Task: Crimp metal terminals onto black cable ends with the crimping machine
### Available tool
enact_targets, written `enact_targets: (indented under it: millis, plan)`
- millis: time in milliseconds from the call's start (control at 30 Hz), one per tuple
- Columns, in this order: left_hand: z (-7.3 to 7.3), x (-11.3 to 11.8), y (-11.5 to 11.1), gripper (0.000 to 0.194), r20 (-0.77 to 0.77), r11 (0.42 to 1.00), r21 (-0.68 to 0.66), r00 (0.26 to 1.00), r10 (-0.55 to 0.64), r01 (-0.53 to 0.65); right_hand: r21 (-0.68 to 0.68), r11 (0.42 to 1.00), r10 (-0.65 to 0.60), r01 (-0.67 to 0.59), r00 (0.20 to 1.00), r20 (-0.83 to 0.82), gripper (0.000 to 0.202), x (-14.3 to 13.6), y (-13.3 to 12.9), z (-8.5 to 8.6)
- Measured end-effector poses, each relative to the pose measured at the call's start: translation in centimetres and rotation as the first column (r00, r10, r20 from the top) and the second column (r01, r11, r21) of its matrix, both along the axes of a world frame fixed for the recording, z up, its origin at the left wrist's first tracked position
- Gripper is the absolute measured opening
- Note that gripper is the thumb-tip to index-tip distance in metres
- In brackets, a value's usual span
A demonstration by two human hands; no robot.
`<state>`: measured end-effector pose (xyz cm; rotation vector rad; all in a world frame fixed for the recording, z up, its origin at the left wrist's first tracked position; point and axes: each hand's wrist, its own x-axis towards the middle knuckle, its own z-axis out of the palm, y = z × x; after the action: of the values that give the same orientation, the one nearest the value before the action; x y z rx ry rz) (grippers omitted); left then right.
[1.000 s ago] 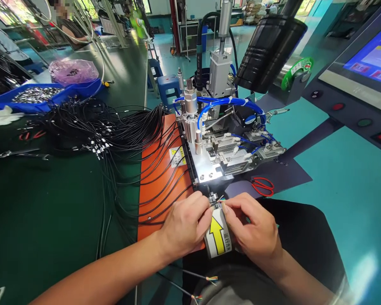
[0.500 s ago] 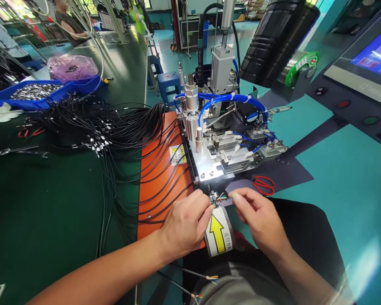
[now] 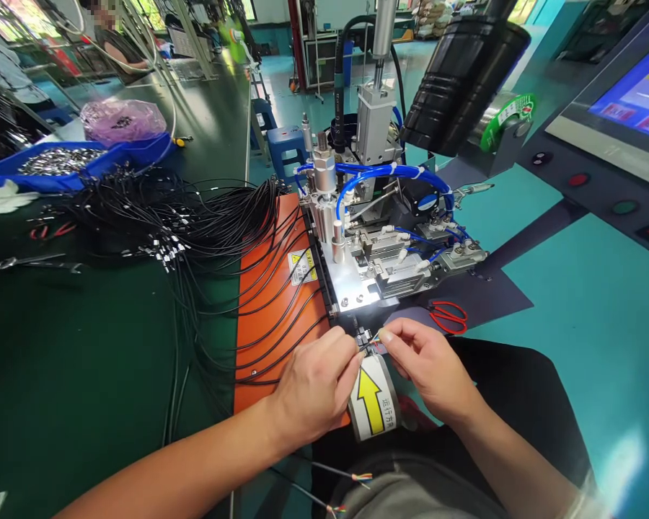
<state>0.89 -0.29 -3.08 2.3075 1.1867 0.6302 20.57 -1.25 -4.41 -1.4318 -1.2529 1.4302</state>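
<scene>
My left hand (image 3: pixel 319 378) is closed round the end of a black cable, just in front of the machine (image 3: pixel 351 277). Thin coloured wires (image 3: pixel 375 337) stick out of that cable end to the right. The thumb and forefinger of my right hand (image 3: pixel 425 364) pinch the tips of these wires. Close below both hands is a round white part with a yellow arrow (image 3: pixel 371 396). A small metal fixture (image 3: pixel 363 336) sits right behind the wires. Two more cable ends with bared coloured wires (image 3: pixel 361 477) hang near my lap.
Black cables (image 3: pixel 232 216) run across an orange plate (image 3: pixel 275 303) on the left. Red-handled scissors (image 3: pixel 448 317) lie at the right. A blue tray (image 3: pixel 59 162) of metal parts and a wrench (image 3: pixel 37 262) are on the green table. A control panel (image 3: pixel 600 173) stands right; a person (image 3: pixel 116 43) is far behind.
My right hand has moved left, and its fingertips have come onto the coloured wires. The left hand has stayed nearly still with the cable.
</scene>
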Motion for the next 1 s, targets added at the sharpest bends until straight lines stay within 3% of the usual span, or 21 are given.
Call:
enact_targets:
  millis: [133, 233, 367, 1000]
  plan:
    - [0.1, -0.2, -0.1, 0.024, -0.008, 1.000, 0.004, 1.000, 0.028, -0.027, 0.083, 0.997, -0.013, 0.006, 0.997, 0.082, 0.031, -0.2, 0.3, 0.3]
    - [0.2, -0.3, -0.2, 0.017, 0.011, 0.999, 0.008, 0.999, 0.050, -0.050, 0.092, 0.996, -0.021, 0.010, 0.993, 0.118, 0.030, -0.5, 0.5, 0.2]
    - [0.0, -0.5, -0.2, 0.022, 0.038, 0.998, 0.026, 0.998, 0.058, -0.059, 0.105, 0.994, -0.041, 0.023, 0.984, 0.175, 0.030, -0.8, 0.7, -0.4]
    - [-0.4, -0.5, 0.0, 0.022, 0.016, 0.997, 0.070, 0.999, 0.043, -0.044, 0.122, 0.992, -0.058, 0.034, 0.978, 0.203, 0.027, -1.2, 0.7, -1.2]
